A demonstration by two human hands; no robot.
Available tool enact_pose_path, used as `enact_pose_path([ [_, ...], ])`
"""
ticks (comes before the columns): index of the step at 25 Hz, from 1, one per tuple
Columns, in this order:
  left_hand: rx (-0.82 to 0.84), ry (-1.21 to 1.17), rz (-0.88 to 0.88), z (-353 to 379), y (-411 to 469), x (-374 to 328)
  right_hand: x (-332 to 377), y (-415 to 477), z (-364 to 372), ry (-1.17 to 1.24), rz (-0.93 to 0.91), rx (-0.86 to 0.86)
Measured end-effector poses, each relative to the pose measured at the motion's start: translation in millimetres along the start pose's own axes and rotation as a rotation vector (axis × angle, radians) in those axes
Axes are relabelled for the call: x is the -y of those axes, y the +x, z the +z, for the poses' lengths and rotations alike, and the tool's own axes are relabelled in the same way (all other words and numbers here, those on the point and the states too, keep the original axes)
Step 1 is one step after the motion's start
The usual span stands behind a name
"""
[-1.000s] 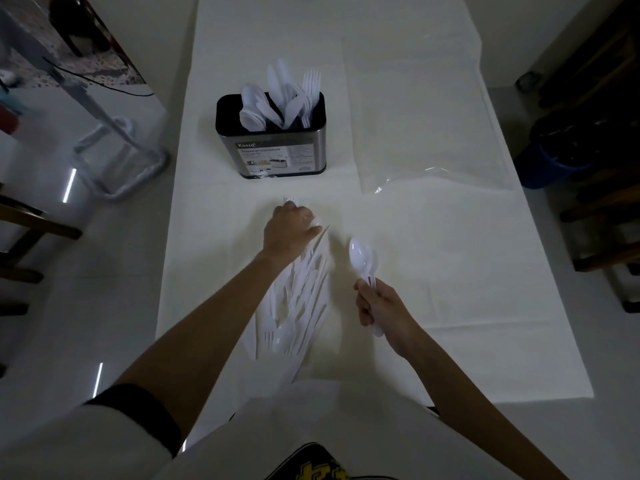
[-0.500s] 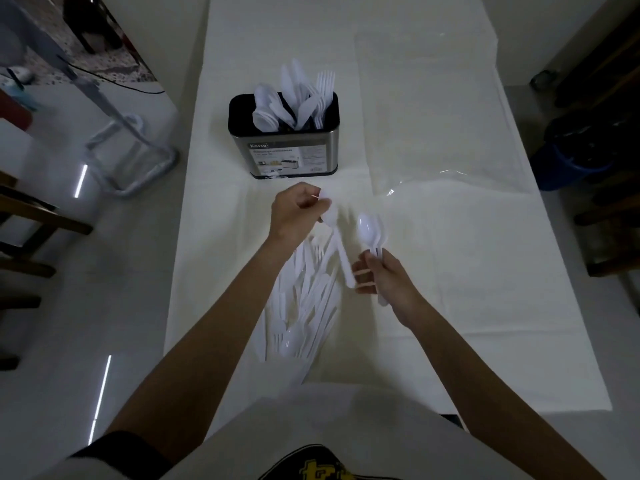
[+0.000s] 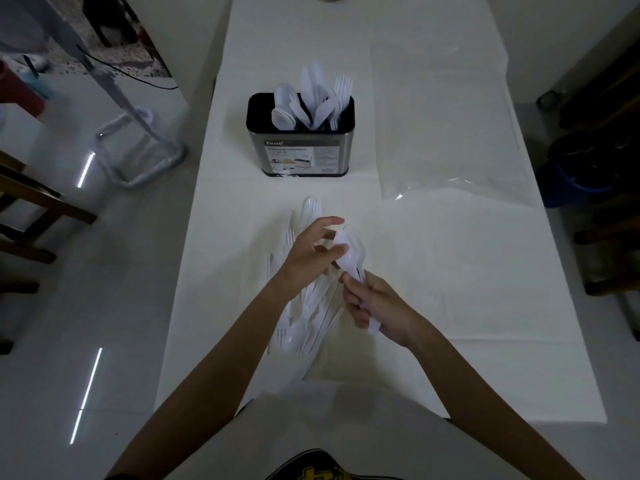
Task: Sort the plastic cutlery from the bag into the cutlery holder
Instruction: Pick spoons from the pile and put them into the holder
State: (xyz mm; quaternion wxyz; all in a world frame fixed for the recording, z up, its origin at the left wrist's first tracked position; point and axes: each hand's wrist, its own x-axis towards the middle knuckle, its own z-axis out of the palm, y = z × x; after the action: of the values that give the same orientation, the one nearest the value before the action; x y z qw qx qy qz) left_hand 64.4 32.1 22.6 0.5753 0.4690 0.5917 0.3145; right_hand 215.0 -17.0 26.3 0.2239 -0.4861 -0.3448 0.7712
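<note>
The right hand (image 3: 377,306) grips the spoons (image 3: 350,252), the left hand (image 3: 306,252) has spread fingers; stack the bowls neatly, then fill the cutlery holder (image 3: 301,152).

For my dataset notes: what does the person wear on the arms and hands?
Both forearms are bare to the frame edge. The left hand and right hand have no gloves, and no watch, ring or bracelet shows. The shirt is white with a black-and-yellow print.
</note>
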Motion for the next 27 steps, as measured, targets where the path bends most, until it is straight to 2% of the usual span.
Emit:
enact_pose_path([
  [6, 0.202, 0.035, 0.014, -4.2, -4.8, 2.5, 3.1, -10.3, 1.1, -0.118, -0.011, 0.091],
  [11, 0.113, 0.086, 0.082, -8.3, -2.0, 7.2, -1.9, -16.4, -0.4, -0.201, -0.034, 0.022],
  [15, 0.068, 0.168, 0.166, -9.1, -7.9, 8.5, -3.6, -14.1, 4.0, -0.221, -0.029, 0.033],
  [18, -0.030, 0.160, 0.121, -17.3, -21.0, 8.9, -10.7, -10.3, 4.2, -0.183, -0.012, -0.006],
  [21, -0.077, 0.410, 0.077, -28.2, -47.9, 28.8, -18.3, -10.3, -1.5, -0.235, -0.004, -0.047],
  [24, 0.044, 0.842, 0.156, -36.3, -83.4, 64.2, -23.5, -11.2, -9.7, -0.240, -0.003, -0.081],
  [27, 0.160, 0.947, 0.182, -42.4, -96.1, 87.1, -25.0, -9.6, -14.0, -0.256, -0.002, -0.077],
])
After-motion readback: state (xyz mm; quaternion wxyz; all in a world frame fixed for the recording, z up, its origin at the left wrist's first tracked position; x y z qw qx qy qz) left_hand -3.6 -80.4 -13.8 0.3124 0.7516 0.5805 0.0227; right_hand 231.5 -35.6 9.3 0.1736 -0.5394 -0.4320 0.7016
